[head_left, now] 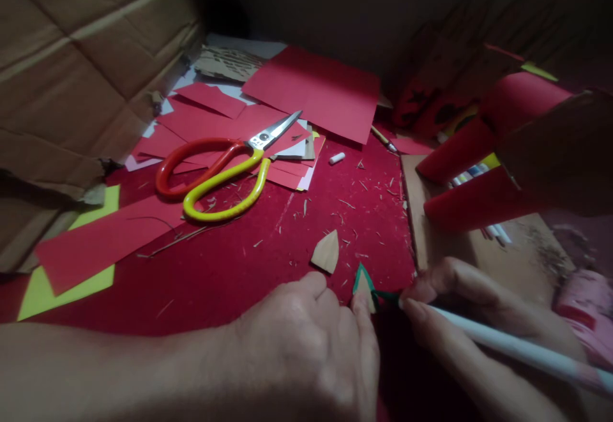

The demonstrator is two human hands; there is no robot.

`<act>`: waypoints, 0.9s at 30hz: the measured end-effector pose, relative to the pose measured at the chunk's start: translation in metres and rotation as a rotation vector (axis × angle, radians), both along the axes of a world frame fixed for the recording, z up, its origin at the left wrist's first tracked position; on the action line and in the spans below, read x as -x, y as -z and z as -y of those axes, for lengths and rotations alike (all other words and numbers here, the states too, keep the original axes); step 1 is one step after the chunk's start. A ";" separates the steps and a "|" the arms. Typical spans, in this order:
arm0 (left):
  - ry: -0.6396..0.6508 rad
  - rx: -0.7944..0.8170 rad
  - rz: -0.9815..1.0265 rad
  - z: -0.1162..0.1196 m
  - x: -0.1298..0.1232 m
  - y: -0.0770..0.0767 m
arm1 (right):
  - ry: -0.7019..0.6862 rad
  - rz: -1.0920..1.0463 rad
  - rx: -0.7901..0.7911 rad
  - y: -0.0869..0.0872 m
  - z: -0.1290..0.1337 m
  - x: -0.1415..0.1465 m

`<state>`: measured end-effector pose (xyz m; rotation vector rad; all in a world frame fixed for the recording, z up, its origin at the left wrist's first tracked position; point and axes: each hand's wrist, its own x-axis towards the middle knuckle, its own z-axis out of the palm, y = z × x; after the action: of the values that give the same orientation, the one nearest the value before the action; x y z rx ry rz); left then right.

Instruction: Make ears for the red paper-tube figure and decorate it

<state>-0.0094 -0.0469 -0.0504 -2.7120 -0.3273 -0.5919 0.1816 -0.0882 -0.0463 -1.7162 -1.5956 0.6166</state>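
Note:
My left hand (306, 339) is closed, with its thumb and fingers holding a small pointed cardboard piece (364, 295) down near the red surface. Green colour runs along the edges of that piece. In my right hand (460, 320) is a white felt-tip pen (507, 343), gripped near its green tip, which touches the right edge of the piece. A second pointed cardboard piece (326, 252), plain tan, lies just beyond my left knuckles. The lower part of the held piece is hidden by my left fingers.
Scissors (261, 147) with red and yellow handles lie on red paper sheets (316, 93). A small white cap (337, 158) lies nearby among scattered cardboard shreds. Folded cardboard (71, 77) stands at left; red paper tubes (479, 200) stand out at right above a brown board (527, 243).

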 end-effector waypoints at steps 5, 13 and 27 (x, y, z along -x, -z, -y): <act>0.005 -0.007 -0.004 0.000 0.000 0.001 | 0.016 -0.064 0.043 -0.027 -0.004 0.014; 0.002 0.002 -0.038 0.000 0.001 -0.003 | -0.053 -0.024 0.110 -0.022 -0.005 0.005; -0.040 0.036 -0.057 0.004 0.000 -0.002 | -0.040 -0.064 0.119 -0.024 -0.004 0.004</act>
<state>-0.0090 -0.0509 -0.0479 -2.7434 -0.3798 -0.5019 0.1780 -0.0839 -0.0225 -1.7355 -1.5802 0.7928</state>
